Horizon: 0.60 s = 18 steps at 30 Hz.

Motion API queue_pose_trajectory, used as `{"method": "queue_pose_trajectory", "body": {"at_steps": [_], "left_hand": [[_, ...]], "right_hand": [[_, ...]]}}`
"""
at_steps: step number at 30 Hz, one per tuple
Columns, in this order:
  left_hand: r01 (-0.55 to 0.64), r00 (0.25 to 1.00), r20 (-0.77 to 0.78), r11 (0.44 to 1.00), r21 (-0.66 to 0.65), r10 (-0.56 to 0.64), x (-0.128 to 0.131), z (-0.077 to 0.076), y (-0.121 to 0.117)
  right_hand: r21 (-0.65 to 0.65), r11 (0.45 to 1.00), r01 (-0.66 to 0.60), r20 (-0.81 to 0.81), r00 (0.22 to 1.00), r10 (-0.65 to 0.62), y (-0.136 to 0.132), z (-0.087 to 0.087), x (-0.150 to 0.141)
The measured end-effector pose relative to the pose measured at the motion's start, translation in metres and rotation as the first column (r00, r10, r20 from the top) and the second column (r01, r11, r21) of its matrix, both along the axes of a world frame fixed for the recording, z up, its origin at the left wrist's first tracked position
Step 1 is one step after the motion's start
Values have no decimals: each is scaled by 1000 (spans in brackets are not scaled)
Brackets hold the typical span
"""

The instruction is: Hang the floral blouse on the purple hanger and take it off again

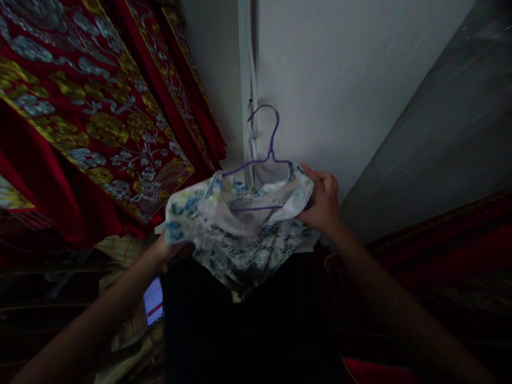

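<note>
I have the floral shirt on the purple hanger, its neckline gaping around the hanger's lower bar and its shoulders over the arms. To the hanger's right, my right hand has its fingers curled closed on the shirt's shoulder. My left hand is below and left of the hanger, under the sleeve; cloth hides its fingers, so I can't tell how far they're open. The red embroidered cloth hangs left of the hanger, the pale wall stands behind it, and the lit screen glows lower left.
</note>
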<state>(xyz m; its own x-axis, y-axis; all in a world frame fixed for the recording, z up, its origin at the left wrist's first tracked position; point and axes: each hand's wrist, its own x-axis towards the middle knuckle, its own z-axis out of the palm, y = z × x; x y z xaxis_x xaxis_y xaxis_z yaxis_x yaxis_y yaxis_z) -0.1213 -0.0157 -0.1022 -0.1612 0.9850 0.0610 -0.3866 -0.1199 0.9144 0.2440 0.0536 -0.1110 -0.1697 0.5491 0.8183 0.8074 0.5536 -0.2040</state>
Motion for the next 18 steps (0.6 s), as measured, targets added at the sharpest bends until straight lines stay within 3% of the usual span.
{"method": "queue_pose_trajectory", "body": {"at_steps": [4,7,9,14,16,18], "left_hand": [[103,993,-51,995,-2,-103,-7,-20,-6],[69,980,-194,994,80,-53,13,-30,-4],[23,957,-290,994,107,9,28,-38,-3],[-92,912,-394,994,66,111,43,-58,-16],[-166,938,-309,986,-1,158,44,-66,-25],[-258,958,-157,959,-116,239,50,-76,-34]], "right_hand": [[-22,986,165,-18,986,-165,14,42,7],[-20,988,152,9,988,-152,19,67,-11],[-28,994,109,47,993,-107,16,73,-23],[-77,997,-13,84,996,20,-8,59,-22],[-61,994,-95,33,995,97,-22,44,-16],[-37,985,-170,-142,976,164,-39,23,-17]]}}
